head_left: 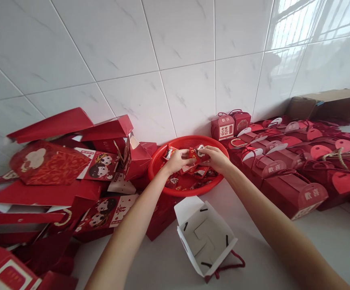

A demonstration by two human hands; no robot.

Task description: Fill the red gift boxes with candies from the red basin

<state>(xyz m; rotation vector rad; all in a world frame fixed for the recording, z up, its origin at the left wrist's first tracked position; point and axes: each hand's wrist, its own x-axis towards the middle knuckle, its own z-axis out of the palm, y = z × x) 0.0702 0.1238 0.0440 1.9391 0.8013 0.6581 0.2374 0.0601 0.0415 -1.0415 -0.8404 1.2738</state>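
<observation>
Both my hands are over a round red plastic basket [152, 171] holding small shiny red wrapped packets [201, 172]. My left hand [178, 160] is closed, with its fingertips at a small red packet [192, 153]. From the right, my right hand [216, 158] pinches a small packet with a white heart-shaped mark [201, 150]. The exact grip of the fingers is partly hidden. Between my forearms, in front of the basket, stands an open gift box [207, 237], its white inside facing up. A dark red cord [234, 262] hangs from its near side.
Red gift boxes and bags [54, 161] are heaped on the left. On the right stand rows of closed red boxes with cord handles [284, 181]; two small boxes [223, 128] stand against the tiled wall [187, 96]. A cardboard box [326, 106] lies at the far right.
</observation>
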